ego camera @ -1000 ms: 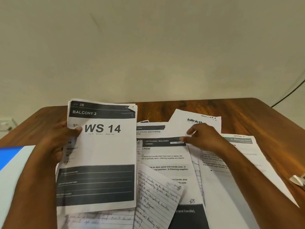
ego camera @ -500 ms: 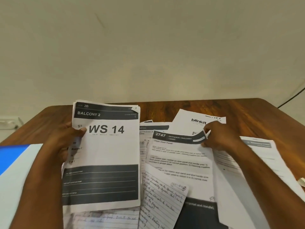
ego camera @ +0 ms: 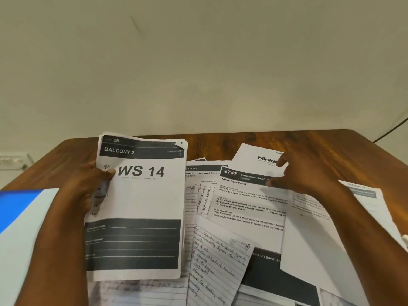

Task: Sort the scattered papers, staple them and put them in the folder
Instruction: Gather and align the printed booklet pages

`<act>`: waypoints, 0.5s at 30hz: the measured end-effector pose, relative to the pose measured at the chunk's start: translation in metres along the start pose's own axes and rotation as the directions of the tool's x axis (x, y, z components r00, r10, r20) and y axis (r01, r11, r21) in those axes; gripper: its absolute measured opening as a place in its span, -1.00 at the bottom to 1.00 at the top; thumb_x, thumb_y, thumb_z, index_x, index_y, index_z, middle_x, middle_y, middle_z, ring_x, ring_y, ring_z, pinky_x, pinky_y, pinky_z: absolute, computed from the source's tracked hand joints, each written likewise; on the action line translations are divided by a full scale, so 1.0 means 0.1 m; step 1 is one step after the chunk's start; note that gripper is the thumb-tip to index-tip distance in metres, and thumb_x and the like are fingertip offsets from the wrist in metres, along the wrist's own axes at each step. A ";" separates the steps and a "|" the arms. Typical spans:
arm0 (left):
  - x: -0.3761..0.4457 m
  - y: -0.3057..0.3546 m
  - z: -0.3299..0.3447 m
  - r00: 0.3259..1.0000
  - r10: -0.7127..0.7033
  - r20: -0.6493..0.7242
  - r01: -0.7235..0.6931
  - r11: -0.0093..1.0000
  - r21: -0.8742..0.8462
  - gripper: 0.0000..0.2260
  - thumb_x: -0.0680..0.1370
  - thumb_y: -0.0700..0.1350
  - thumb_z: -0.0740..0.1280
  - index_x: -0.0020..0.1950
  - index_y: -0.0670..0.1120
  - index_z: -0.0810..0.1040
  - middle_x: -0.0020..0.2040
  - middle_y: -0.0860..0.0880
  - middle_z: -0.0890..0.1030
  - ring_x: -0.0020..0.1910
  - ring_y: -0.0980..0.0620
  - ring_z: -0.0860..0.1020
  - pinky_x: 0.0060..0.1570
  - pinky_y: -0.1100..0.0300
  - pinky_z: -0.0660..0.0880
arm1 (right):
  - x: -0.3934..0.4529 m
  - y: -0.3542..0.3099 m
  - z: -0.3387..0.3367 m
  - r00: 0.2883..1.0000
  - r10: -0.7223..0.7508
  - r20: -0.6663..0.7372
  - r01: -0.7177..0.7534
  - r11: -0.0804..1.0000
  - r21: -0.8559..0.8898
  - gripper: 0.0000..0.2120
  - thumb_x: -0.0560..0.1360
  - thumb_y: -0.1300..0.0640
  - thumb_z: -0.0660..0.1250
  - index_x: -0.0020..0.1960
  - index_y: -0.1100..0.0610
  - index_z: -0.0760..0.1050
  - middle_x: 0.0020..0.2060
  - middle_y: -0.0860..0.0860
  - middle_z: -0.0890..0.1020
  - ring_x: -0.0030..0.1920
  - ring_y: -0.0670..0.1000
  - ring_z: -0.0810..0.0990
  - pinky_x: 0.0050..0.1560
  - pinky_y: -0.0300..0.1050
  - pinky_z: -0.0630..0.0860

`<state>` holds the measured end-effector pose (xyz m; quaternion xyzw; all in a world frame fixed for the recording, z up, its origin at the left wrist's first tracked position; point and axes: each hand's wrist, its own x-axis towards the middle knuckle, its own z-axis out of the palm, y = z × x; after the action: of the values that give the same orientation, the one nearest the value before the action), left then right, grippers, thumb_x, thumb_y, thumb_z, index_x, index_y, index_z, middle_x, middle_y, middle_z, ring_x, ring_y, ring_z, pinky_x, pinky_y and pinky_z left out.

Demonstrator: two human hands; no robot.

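My left hand (ego camera: 88,191) grips the left edge of a gathered stack of papers (ego camera: 141,204), held up off the table, with a "WS 14 / Balcony 2" sheet on top. My right hand (ego camera: 306,173) pinches the upper right corner of a "2747 Entrance / Balcony" sheet (ego camera: 249,208) that lies among the scattered papers. A handwritten lined sheet (ego camera: 218,259) overlaps its lower left part. A "blinkit" sheet (ego camera: 254,155) lies behind it. The blue folder (ego camera: 15,206) lies at the left edge, partly hidden by my left arm.
More printed sheets (ego camera: 362,195) spread to the right under my right arm on the brown wooden table (ego camera: 220,144). A small pale object (ego camera: 405,238) shows at the right edge. A wall stands behind the table, with a dark cable (ego camera: 390,129) at the right.
My right hand took hold of the "2747" sheet's top corner and drew it left out from under other papers, uncovering its number. My left hand kept holding the stack.
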<state>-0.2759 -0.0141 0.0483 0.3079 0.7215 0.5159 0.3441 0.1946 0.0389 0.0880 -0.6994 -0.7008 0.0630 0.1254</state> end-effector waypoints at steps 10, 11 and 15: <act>-0.39 0.28 0.17 0.990 -0.051 -0.130 0.066 0.991 0.113 -0.67 0.70 -0.28 0.31 0.44 -0.37 0.43 0.38 -0.33 0.52 0.41 -0.36 0.43 0.23 0.01 0.32 | -0.14 -0.22 0.22 0.947 -0.119 0.299 0.195 0.951 -0.239 -0.21 0.23 -0.52 0.48 0.31 -0.11 0.48 0.21 -0.11 0.62 0.08 -0.05 0.58 0.10 -0.06 0.62; -0.38 0.27 0.21 0.990 -0.067 -0.127 0.082 0.989 0.120 -0.67 0.70 -0.26 0.31 0.43 -0.36 0.44 0.33 -0.32 0.54 0.34 -0.36 0.47 0.17 0.03 0.32 | -0.15 -0.26 0.23 0.946 -0.121 0.301 0.193 0.956 -0.221 -0.21 0.22 -0.53 0.47 0.29 -0.11 0.48 0.20 -0.12 0.63 0.06 -0.05 0.59 0.09 -0.07 0.62; -0.57 0.36 0.50 0.998 -0.047 -0.039 0.053 0.983 0.176 -0.78 0.70 -0.18 0.34 0.28 -0.29 0.57 0.18 -0.42 0.63 0.10 -0.39 0.63 0.12 -0.14 0.58 | -0.15 -0.43 0.21 0.960 -0.153 0.233 0.114 0.978 0.175 0.02 0.07 -0.70 0.26 0.33 -0.11 0.50 0.26 -0.10 0.64 0.17 -0.02 0.62 0.21 0.00 0.59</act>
<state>-0.1994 -0.0226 0.0817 0.3102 0.7778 0.4462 0.3156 0.1470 0.0256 0.0777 -0.6249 -0.7493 0.1963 0.0977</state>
